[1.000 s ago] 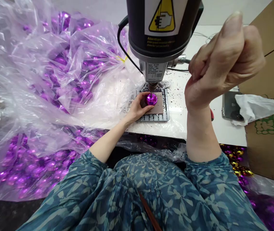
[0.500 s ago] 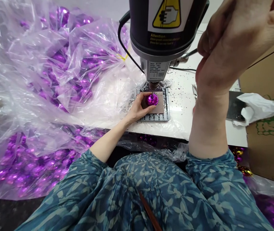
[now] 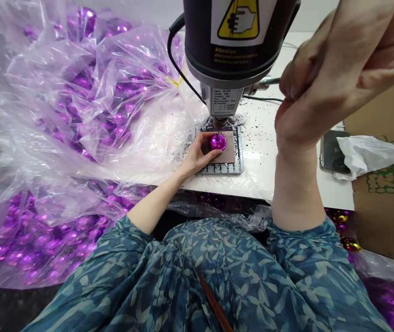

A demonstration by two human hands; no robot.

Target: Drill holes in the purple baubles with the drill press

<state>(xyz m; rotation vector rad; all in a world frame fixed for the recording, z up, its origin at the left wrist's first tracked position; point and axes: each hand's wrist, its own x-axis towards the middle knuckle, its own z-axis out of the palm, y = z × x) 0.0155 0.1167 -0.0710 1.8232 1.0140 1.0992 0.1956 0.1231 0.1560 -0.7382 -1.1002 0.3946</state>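
My left hand (image 3: pixel 198 152) pinches a shiny purple faceted bead (image 3: pixel 217 142) between thumb and fingers. The bead rests on a brown board (image 3: pixel 229 154), which lies on the slotted metal base (image 3: pixel 238 167) of a drill press (image 3: pixel 233 60). Below the chuck (image 3: pixel 220 122), the thin bit comes down to the top middle of the bead; how deep it goes I cannot tell. My right hand (image 3: pixel 335 74), raised at the upper right, is closed around the end of the press's lever (image 3: pixel 271 81).
Clear plastic bags (image 3: pixel 110 92) full of purple beads cover the left side. Dark shavings (image 3: pixel 252 133) are scattered around the base. To the right lie a phone (image 3: pixel 333 152), crumpled white tissue (image 3: pixel 366 154) and a cardboard box (image 3: pixel 386 212). A black cable (image 3: pixel 174 57) hangs beside the press.
My right hand has come down a little with the lever, and the bit now shows lower, at the bead. My left hand keeps the bead in the same place on the board.
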